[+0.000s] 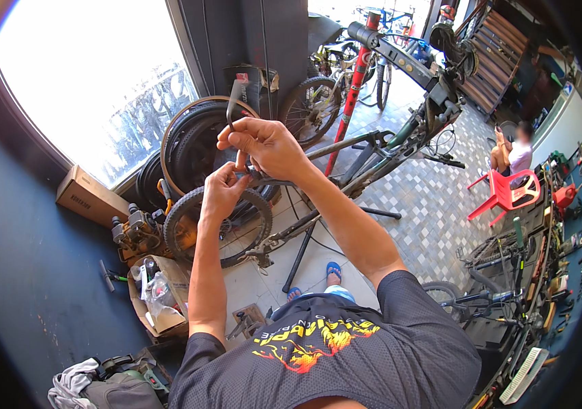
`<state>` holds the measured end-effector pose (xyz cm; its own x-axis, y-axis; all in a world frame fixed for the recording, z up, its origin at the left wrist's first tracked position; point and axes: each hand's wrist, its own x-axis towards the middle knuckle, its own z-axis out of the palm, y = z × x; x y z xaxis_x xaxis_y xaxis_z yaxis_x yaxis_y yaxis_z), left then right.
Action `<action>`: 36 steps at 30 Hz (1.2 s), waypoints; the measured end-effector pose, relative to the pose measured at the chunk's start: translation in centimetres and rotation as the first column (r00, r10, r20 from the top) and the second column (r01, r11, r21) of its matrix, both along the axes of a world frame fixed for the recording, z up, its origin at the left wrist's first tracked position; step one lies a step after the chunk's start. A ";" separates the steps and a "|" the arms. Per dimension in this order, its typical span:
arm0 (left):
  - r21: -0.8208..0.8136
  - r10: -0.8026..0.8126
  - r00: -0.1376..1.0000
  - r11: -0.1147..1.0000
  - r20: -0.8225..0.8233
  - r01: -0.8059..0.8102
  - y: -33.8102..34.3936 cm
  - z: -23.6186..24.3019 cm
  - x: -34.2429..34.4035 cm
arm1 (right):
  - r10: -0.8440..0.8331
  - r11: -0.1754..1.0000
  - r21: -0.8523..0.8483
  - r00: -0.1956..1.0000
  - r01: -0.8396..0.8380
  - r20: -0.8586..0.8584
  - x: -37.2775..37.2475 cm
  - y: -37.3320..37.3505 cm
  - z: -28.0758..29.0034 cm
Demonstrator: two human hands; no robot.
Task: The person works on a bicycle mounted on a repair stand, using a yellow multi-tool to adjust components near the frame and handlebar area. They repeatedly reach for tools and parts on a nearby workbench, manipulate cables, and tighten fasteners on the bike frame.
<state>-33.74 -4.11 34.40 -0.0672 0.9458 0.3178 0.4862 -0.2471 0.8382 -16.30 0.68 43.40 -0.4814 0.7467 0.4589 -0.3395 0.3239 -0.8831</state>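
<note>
A bicycle workshop with a pale checkered tile floor (pixel 434 198) spreads below the person, lit by a large bright window (pixel 93 88) up and to the left of the hands. There is no bench under the work; both hands are raised in mid-air in front of the chest.

The right hand (pixel 264 144) is the higher one, its fingers pinched shut on a thin black rubber strip (pixel 234 102), probably an inner tube or cable housing, which curves up and away from the knuckles. The left hand (pixel 223 191) sits just below and touching it, fingers closed on the lower end of the same strip, where a small metal fitting seems to sit; the exact part is too small to tell. Judging from the grip, the step in hand is working that fitting at the strip's end, and the next move would call for a steady hold from the upper hand while the lower fingers turn or pull with care.

Just behind the left hand stands a knobby black tyre on a wheel (pixel 216 228), with more stacked tyres (pixel 189 146) beyond it. Right of the hands, a dark bicycle frame (pixel 386 146) hangs on a red repair stand (pixel 354 82). Further right is a red plastic chair (pixel 509 194); low on the left lies an open cardboard box of odds and ends (pixel 158 296).
</note>
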 end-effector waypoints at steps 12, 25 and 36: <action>-0.008 -0.026 0.999 1.000 -0.037 0.026 0.0 0.2 -0.2 | -0.176 0.984 -0.038 0.984 0.174 -0.042 -0.3 0.4 -0.1; -0.006 -0.033 0.998 0.999 -0.051 0.033 0.3 0.1 -0.4 | -0.015 0.999 0.039 0.998 0.018 -0.067 -0.9 0.0 0.0; -0.002 -0.038 0.999 0.999 -0.033 0.038 0.2 -0.1 -0.4 | -0.378 0.920 0.359 0.597 0.157 0.708 5.0 -0.3 -2.4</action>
